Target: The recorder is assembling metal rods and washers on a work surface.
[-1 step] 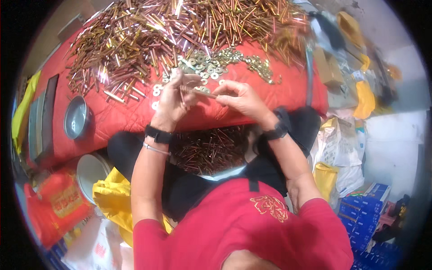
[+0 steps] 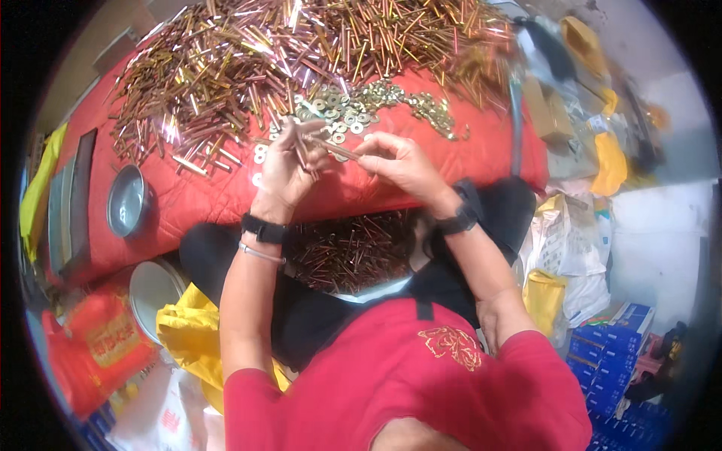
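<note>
Head view: nothing has shifted against the earlier frame, which is the same instant at a smaller size; both hands keep their pose. The left hand (image 2: 289, 169) is curled around a small bundle of brass bolts (image 2: 301, 146), several of them, too blurred to count. The right hand (image 2: 398, 161) pinches one long bolt (image 2: 337, 149) at its end, its far tip touching the left fingers. Both hover over the red quilted worktop (image 2: 481, 150), just beside a scatter of washers (image 2: 353, 101) and a huge bolt heap (image 2: 248, 68), uncountable. One steel bowl (image 2: 126, 201) sits at left. More finished bolts (image 2: 350, 252) lie in the lap.
</note>
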### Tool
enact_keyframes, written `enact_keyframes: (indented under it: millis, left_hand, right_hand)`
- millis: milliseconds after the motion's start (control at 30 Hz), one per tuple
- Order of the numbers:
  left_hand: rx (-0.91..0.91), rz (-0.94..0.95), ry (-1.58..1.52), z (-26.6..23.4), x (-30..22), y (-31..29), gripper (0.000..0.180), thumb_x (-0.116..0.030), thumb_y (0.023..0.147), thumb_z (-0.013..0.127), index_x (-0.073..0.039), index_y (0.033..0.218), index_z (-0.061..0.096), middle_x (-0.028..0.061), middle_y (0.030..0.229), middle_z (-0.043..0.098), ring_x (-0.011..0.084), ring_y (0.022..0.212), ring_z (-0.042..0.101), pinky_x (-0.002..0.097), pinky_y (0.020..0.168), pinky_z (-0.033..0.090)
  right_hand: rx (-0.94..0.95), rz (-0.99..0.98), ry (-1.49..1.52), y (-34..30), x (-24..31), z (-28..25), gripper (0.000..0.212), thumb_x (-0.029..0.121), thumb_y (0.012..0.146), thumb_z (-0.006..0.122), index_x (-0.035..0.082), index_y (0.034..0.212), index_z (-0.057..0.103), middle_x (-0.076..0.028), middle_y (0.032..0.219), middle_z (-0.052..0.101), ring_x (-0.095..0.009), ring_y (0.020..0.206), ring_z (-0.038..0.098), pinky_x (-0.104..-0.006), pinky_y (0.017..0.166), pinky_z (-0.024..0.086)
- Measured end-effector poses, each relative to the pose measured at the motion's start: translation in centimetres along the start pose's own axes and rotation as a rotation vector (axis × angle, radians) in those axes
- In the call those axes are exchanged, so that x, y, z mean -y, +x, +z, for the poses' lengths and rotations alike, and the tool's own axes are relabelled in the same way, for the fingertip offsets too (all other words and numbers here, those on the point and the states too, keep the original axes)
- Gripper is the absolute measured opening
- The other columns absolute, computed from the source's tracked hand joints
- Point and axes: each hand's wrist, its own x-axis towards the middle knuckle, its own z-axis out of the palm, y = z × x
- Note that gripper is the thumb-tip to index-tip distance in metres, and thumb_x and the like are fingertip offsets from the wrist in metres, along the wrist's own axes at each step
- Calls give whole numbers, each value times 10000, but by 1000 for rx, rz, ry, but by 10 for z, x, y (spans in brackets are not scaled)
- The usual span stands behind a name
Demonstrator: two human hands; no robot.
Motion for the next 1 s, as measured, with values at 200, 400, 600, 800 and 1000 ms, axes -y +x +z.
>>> enact_keyframes:
  millis: [200,400,600,800,1000]
  left_hand:
    - [-174,220,-32,-4,9,9,369,-198,967,504,50,1235,458,80,925,543,108,684,462,230,612,425]
    - [-125,214,-111,-12,22,12,231,-132,908,611,-13,1089,530,2,792,510,78,624,435,211,562,396]
    - [-368,171,88,-7,50,7,188,-179,921,599,-34,1038,568,20,796,586,60,598,492,178,479,376]
    - [-270,81,176,-6,22,2,316,-327,952,530,-25,1021,591,-20,677,539,45,509,433,187,427,301]
    - [-348,33,274,9,30,3,382,-360,939,547,6,1019,622,-62,579,412,39,461,332,190,422,280]
  right_hand:
    - [-158,39,256,17,-6,28,112,120,868,641,43,948,649,34,764,582,-31,631,519,-181,529,397]
    - [-651,-353,-246,47,-15,61,152,115,892,606,7,998,622,-56,937,552,-151,894,542,-269,772,451]
    - [-595,-445,-73,64,-3,59,169,165,929,576,20,1007,615,-59,925,598,-150,881,564,-276,799,451]
    - [-609,-285,-905,45,-29,-74,107,112,778,653,20,820,618,-151,830,617,-333,786,602,-412,709,484]
    - [-561,-230,-1246,44,-50,-89,113,89,741,666,62,839,619,-120,854,585,-321,814,578,-428,737,464]
